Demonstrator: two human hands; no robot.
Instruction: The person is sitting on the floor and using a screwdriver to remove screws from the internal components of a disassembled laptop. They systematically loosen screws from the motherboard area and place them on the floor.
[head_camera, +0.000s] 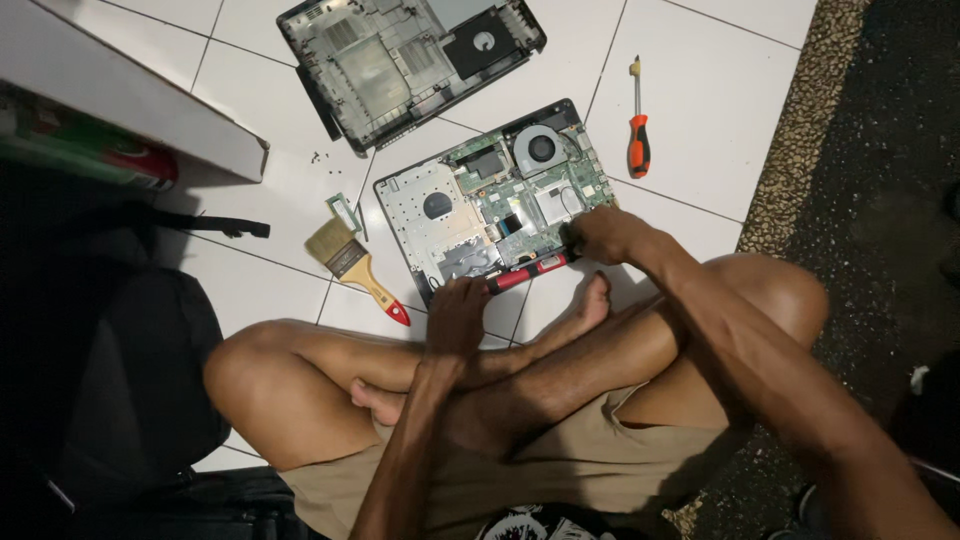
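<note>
An opened laptop base (480, 200) lies on the white tiled floor, its green circuit board and round fan (541, 149) exposed. A red and black bar-shaped part (530, 270) runs along its near edge. My left hand (458, 312) rests on the left end of that bar at the laptop's near corner. My right hand (600, 235) grips the bar's right end, fingers curled over the laptop's near right corner. I sit cross-legged, my bare foot (590, 305) just below the laptop.
The removed bottom cover (400, 60) lies beyond the laptop. A red-handled screwdriver (637, 140) lies to the right, a paintbrush (355, 268) and a small memory module (343, 212) to the left, loose screws (322, 157) nearby. A white box (130, 100) and black bag (120, 380) sit left.
</note>
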